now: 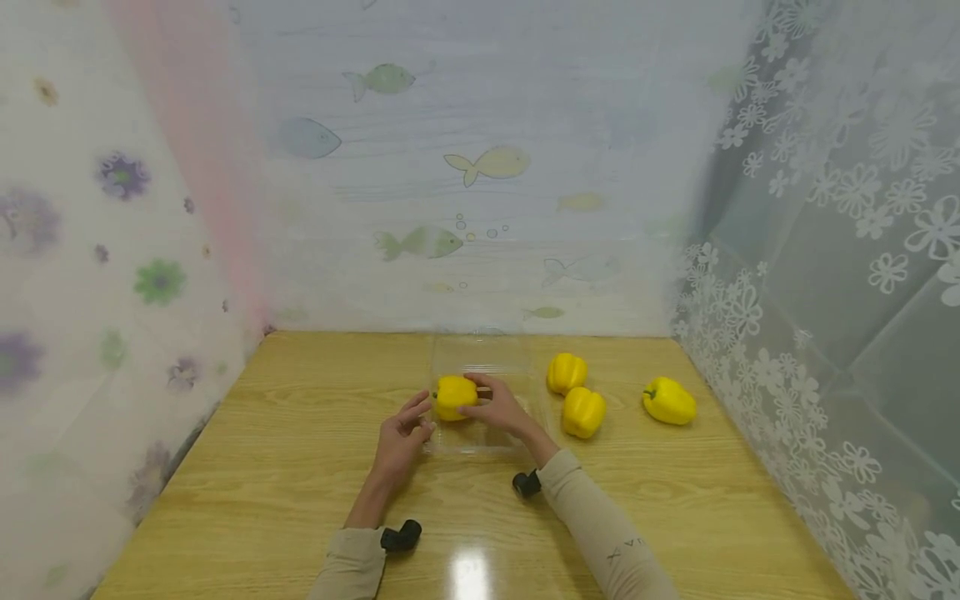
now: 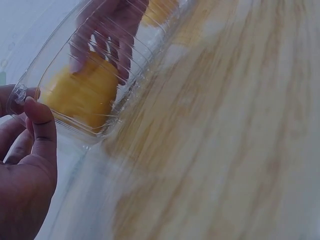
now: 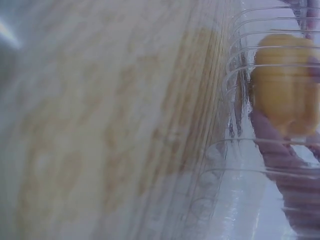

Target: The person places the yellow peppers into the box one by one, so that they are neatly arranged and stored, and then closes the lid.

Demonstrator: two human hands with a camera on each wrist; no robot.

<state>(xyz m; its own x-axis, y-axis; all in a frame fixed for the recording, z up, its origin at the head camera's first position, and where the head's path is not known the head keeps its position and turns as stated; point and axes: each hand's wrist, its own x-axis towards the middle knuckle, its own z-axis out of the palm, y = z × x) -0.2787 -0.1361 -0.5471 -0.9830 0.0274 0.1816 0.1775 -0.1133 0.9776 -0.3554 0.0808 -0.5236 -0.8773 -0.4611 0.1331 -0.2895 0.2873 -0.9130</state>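
Observation:
A yellow bell pepper (image 1: 454, 397) is inside the left part of a clear plastic clamshell container (image 1: 476, 451), whose lid stands open at the back. My right hand (image 1: 504, 408) holds this pepper from its right side, with fingers spread around it. At the container's left rim is my left hand (image 1: 401, 446). In the left wrist view, the thumb and a finger of that hand (image 2: 25, 185) pinch a corner of the rim. Through the ribbed clear wall, the right wrist view shows the pepper (image 3: 285, 85) and part of the right hand (image 3: 290, 165).
Right of the container, two yellow bell peppers (image 1: 583, 412) sit close together on the wooden table (image 1: 300, 433). Another pepper (image 1: 670, 401) lies farther right. Patterned curtains (image 1: 480, 208) border the table at the back and both sides. Each wrist carries a black camera mount (image 1: 401, 536).

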